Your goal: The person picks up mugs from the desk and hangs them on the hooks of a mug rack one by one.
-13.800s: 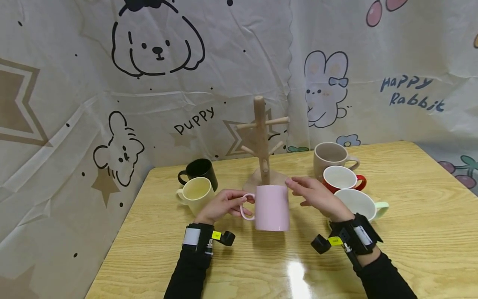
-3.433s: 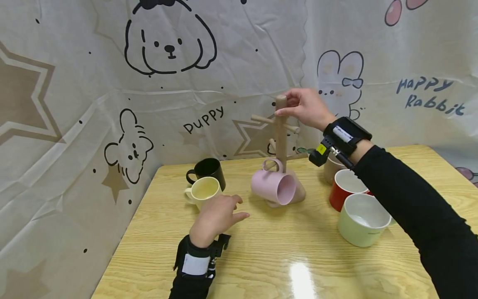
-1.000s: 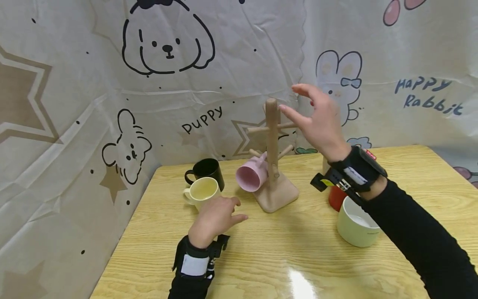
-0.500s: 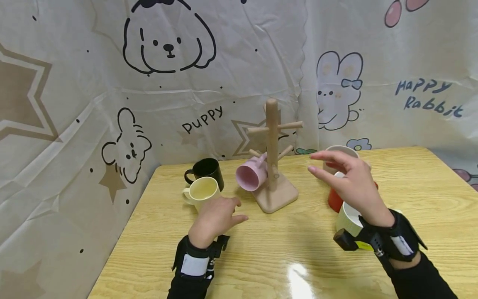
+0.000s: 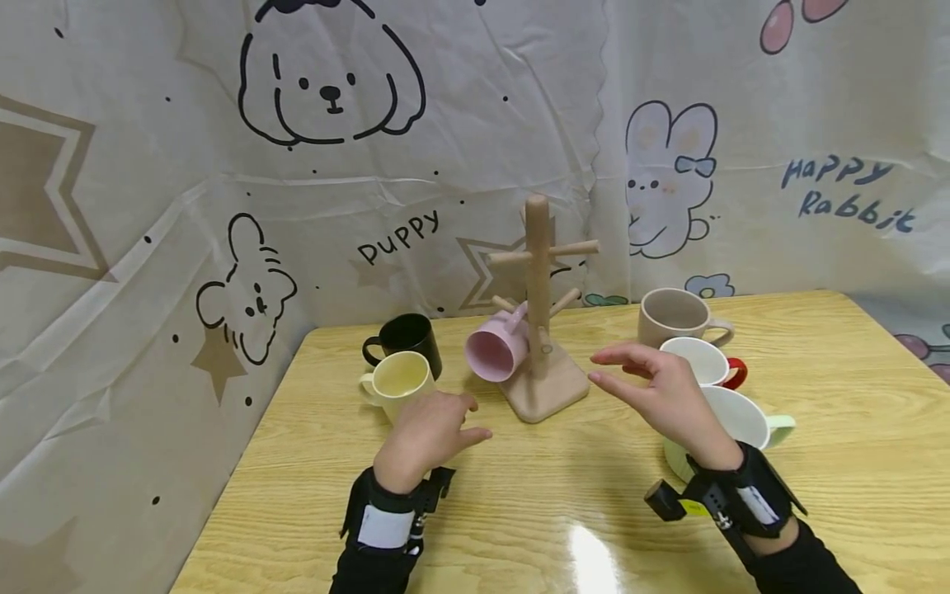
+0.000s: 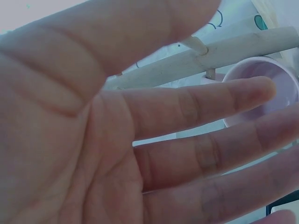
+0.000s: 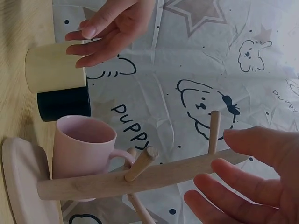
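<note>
The pink mug (image 5: 493, 351) hangs by its handle from a lower peg of the wooden mug tree (image 5: 538, 280), its mouth facing out to the left. My left hand (image 5: 430, 433) is held with relaxed fingers in front of the yellow mug (image 5: 403, 381), holding nothing. Seen in the left wrist view, its fingers (image 6: 196, 107) are spread and nearly straight. My right hand (image 5: 671, 400) hovers to the right of the tree's base, thumb and fingers apart with nothing between them. It partly covers the light green mug (image 5: 735, 412).
A black mug (image 5: 408, 340) stands behind the yellow one at the left. Toward the right back are a beige mug (image 5: 671, 318) and a white mug with red outside and handle (image 5: 698, 359). A printed cloth (image 5: 475, 124) hangs behind the wooden table (image 5: 312, 511).
The pink mug went from my left hand onto the mug tree, which has since been turned. My right hand let go of the tree's top and moved down to the right. My left hand stays still lately.
</note>
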### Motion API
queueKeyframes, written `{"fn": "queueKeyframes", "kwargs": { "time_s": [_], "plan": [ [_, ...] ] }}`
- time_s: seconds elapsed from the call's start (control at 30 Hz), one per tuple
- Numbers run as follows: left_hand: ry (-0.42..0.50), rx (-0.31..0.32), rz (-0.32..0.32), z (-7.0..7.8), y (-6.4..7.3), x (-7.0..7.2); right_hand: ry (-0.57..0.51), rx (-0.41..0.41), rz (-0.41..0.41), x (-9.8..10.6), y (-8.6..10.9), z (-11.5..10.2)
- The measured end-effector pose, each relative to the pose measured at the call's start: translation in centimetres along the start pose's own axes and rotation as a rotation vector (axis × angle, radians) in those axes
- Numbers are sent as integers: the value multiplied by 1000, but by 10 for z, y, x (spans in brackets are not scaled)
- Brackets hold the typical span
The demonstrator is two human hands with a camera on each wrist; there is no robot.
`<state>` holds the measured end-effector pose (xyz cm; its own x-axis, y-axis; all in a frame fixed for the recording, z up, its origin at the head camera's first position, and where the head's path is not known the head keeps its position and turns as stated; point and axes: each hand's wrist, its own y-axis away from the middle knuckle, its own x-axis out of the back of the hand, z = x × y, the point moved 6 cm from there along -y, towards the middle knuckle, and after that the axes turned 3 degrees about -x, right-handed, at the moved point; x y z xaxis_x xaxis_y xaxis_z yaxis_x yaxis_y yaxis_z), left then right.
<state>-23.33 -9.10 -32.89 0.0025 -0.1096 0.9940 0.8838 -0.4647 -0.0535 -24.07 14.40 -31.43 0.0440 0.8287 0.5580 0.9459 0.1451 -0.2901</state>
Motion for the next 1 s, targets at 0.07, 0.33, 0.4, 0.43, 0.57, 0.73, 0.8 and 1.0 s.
{"fn": "queueKeyframes", "kwargs": {
  "time_s": [0.07,0.33,0.4,0.43,0.57,0.73,0.8,1.0],
  "plan": [
    [1,-2,-5,0,0,0,28,26,6,-1,0,0],
    [37,-4,-86,2,-3,-4,409,266,21,-11,1,-8],
    [67,-9,-121,4,-4,-7,533,305,-5,-16,2,-7],
    [78,-13,-134,4,-4,-8,588,322,-26,-19,2,-6],
    [106,-26,-153,7,-5,-11,731,379,-150,-33,3,2],
    [119,-36,-148,6,-5,-11,708,346,-259,-42,5,11],
    [134,-51,-128,4,-5,-9,699,352,-260,-43,6,11],
    [189,-65,43,-16,4,11,673,424,-242,-48,8,6]
  ]
}}
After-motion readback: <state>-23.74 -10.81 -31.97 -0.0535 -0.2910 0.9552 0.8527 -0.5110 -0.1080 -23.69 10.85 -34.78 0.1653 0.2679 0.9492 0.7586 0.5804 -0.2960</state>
